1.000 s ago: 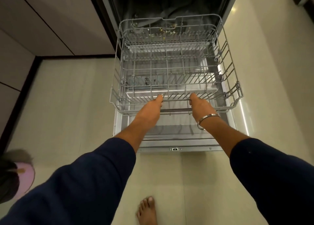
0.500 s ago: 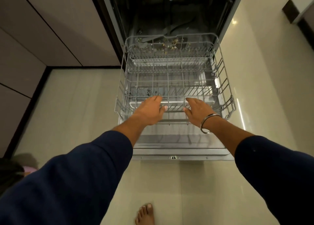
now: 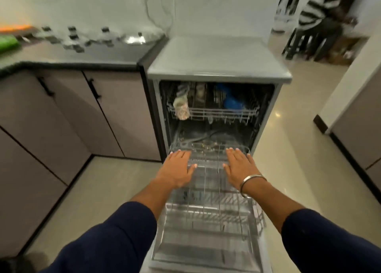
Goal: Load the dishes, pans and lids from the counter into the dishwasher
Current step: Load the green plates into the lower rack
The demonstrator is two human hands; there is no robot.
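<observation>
— Over the lower rack [image 3: 208,217], which sits pulled out bare, my left hand [image 3: 176,170] and right hand [image 3: 239,168] hover, fingers spread, holding nothing.

— And the lids?

— Back on the bench [image 3: 82,52], blurred; loading looks barely begun.

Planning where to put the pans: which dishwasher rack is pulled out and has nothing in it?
The lower rack, drawn out over the open door beneath both hands, shows bare wire. The upper rack sits inside the dishwasher and already holds a patterned cup and something blue.
</observation>
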